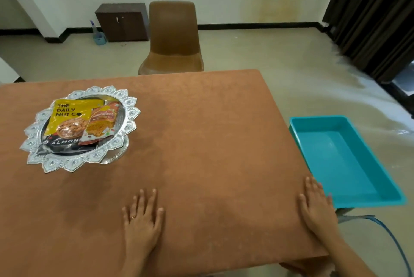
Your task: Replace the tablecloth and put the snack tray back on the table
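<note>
An orange-brown tablecloth (201, 133) covers the table. On its left part stands a silver snack tray (125, 106) with a scalloped rim on a small foot. A yellow nut packet (67, 117), an orange snack packet (102, 123) and a dark almond packet lie in it. My left hand (142, 220) lies flat on the cloth near the front, fingers straight and spread. My right hand (317, 207) lies flat at the cloth's right edge, beside the teal tub.
A teal plastic tub (349, 198) sits to the right of the table, nothing visible inside it. A brown chair (172, 37) stands at the far side. A dark cabinet (122, 21) and a blue spray bottle stand by the wall. Dark curtains (376, 14) hang at right.
</note>
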Motion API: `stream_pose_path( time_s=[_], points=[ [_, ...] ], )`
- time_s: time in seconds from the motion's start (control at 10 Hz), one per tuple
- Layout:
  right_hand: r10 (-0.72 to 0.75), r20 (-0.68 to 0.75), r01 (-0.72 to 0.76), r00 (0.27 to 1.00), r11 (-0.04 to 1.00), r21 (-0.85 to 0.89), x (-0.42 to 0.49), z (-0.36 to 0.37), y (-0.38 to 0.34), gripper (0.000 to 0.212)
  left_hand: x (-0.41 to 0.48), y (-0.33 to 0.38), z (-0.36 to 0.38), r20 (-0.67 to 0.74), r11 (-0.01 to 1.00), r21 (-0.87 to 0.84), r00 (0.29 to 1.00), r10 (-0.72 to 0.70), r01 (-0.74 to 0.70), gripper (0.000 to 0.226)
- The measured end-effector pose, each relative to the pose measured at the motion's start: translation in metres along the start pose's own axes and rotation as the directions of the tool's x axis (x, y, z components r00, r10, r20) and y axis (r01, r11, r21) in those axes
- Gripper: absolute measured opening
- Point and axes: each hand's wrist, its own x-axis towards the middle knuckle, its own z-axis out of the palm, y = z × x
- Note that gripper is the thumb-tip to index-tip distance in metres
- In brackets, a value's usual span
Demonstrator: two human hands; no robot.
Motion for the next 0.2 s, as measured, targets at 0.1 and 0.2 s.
stream_pose_path(
  time_s=[0.1, 0.2],
  points=[
    [0.325, 0.011, -0.325, 0.946, 0.944, 0.055, 0.007, -0.016, 0.053, 0.085, -0.006, -0.007, -0.007, -0.052, 0.968, -0.113, 0.972, -0.231, 0.224, 0.088],
    [0.351, -0.005, -0.35, 0.937, 0.936, 0.031, 0.004, -0.028, 0.051, 0.068, -0.011, 0.012, -0.009, -0.102, 0.956, -0.187, 0.963, -0.248, 0.226, 0.089]
  ],
)
